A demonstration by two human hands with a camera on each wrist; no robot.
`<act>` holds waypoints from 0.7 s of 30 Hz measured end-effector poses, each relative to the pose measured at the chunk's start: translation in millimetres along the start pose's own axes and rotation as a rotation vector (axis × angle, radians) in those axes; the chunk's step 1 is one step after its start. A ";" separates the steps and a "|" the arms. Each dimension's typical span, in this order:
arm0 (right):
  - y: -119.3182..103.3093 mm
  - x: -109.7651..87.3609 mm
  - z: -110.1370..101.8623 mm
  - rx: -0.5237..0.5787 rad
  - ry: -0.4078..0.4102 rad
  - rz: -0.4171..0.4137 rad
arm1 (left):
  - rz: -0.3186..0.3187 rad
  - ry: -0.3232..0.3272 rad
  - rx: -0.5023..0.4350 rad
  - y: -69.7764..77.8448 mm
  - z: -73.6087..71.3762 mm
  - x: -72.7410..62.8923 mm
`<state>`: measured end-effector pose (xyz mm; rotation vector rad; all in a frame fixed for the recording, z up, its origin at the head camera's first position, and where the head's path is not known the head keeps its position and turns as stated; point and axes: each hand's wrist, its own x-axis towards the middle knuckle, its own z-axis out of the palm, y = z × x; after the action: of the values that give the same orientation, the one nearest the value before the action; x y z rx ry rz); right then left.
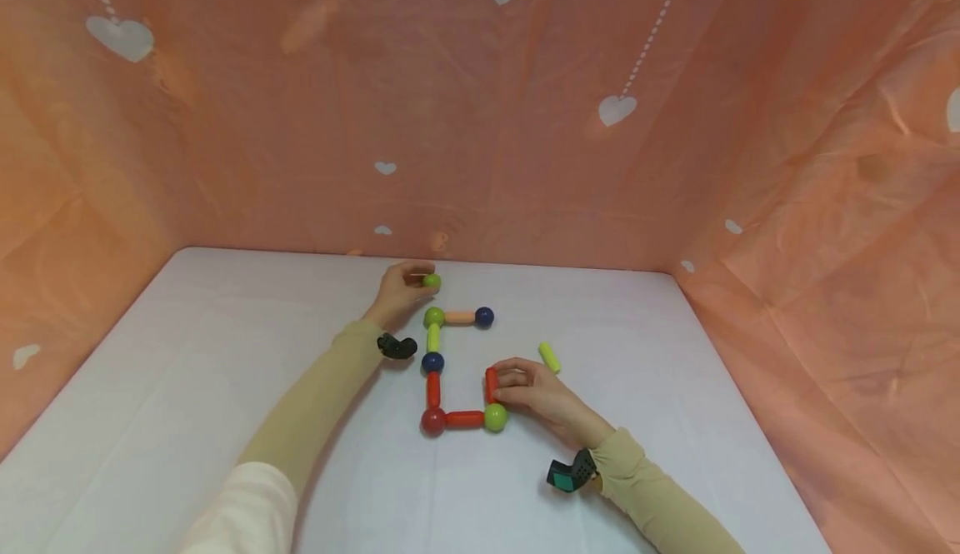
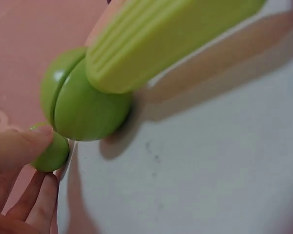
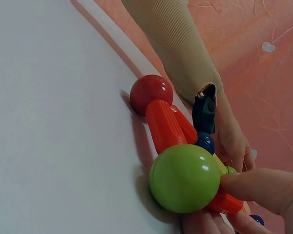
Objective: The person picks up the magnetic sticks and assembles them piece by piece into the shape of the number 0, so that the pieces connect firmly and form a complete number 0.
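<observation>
My left hand [image 1: 399, 294] pinches a loose green ball [image 1: 432, 281] near the table's back edge; the left wrist view shows the thumb and fingers around that ball [image 2: 52, 155]. With its thumb and fingers, my right hand [image 1: 546, 396] holds a red rod [image 1: 491, 384], whose near end meets a green ball [image 1: 495, 417]. From there a red rod [image 1: 465, 420] runs left to a red ball [image 1: 433, 421]. Another red rod [image 1: 433, 390], a blue ball [image 1: 432, 362] and a yellow-green rod [image 1: 433, 338] lead back to a second green ball [image 1: 434, 316].
A peach rod [image 1: 460, 317] joins the back green ball to a dark blue ball [image 1: 484, 316]. One loose yellow-green rod [image 1: 550, 357] lies beyond my right hand. Orange cloth [image 1: 450, 121] with pale hearts hangs behind the white table [image 1: 187, 354].
</observation>
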<state>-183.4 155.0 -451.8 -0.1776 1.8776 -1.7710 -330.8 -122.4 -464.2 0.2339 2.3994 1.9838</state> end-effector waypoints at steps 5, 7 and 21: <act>3.1 2.6 0.7 -0.013 0.001 -0.009 | 0.002 0.033 0.050 0.4 -0.7 -4.8; 3.8 3.3 0.8 -0.025 0.004 -0.007 | 0.002 0.049 0.053 2.4 -0.4 -7.7; 3.5 2.1 0.4 -0.062 0.051 0.008 | -0.018 -0.094 -0.061 39.1 4.4 -51.4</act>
<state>-184.1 154.2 -455.8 -0.1484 1.9678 -1.7288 -275.6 -117.6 -430.9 0.2961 2.2727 1.9880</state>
